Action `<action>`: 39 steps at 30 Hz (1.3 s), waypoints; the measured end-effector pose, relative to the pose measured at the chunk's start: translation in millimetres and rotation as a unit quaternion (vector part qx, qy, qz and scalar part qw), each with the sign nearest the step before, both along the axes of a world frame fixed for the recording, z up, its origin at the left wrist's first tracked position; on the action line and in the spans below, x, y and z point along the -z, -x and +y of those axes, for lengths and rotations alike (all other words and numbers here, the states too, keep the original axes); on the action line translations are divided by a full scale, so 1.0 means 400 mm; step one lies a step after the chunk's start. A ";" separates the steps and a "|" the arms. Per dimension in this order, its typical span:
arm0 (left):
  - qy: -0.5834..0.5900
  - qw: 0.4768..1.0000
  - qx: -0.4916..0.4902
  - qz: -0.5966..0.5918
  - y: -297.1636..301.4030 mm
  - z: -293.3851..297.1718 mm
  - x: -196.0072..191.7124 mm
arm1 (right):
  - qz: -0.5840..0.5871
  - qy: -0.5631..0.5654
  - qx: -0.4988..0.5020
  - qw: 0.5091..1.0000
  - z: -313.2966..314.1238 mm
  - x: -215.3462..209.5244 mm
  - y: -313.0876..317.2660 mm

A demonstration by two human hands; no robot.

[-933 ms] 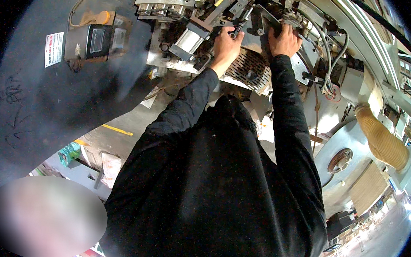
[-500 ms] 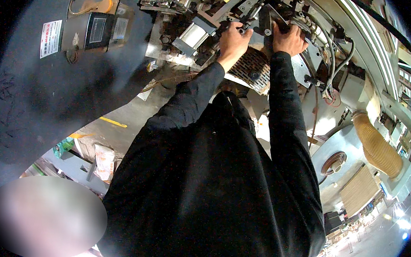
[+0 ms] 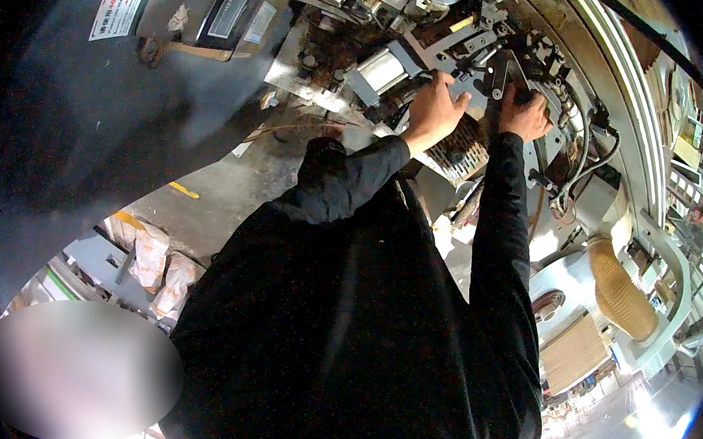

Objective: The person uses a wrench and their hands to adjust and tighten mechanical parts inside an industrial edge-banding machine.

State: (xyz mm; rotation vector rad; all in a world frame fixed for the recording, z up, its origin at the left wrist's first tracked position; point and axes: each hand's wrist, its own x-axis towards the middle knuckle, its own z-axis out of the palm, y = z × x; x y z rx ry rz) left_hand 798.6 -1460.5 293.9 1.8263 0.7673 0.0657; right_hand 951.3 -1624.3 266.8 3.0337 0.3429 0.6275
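Observation:
Both my arms, in black sleeves, reach up into a metal machine. My left hand [image 3: 435,110] presses on a grey metal bracket [image 3: 466,88] next to a silver cylinder [image 3: 379,71]. My right hand [image 3: 523,117] grips a dark metal part [image 3: 512,75] of the mechanism, fingers curled around it. Below the two hands sits a ribbed grating block [image 3: 460,150]. Whether the left hand's fingers close around the bracket is hidden.
A dark grey cabinet wall [image 3: 92,123] with a control box [image 3: 229,11] and a sticker [image 3: 121,2] stands at left. Black hoses [image 3: 573,169] hang to the right, beside a tan ribbed duct [image 3: 621,288]. Wrapped bundles [image 3: 152,260] lie on the concrete floor.
The view has shifted so the machine sits higher and to the right. Both hands stay on the mechanism; my left forearm has bent more sharply toward the bracket.

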 end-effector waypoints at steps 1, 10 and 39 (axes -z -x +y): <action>0.017 1.000 0.011 0.023 0.013 0.001 -0.001 | 0.005 0.000 0.010 1.000 0.011 -0.005 0.003; 0.203 0.972 0.101 -0.061 0.239 0.061 -0.091 | 0.033 0.026 0.048 0.998 0.004 0.014 -0.014; 0.024 0.941 0.092 -0.324 0.240 0.479 -0.283 | 0.386 -0.424 0.078 0.815 0.184 0.089 0.164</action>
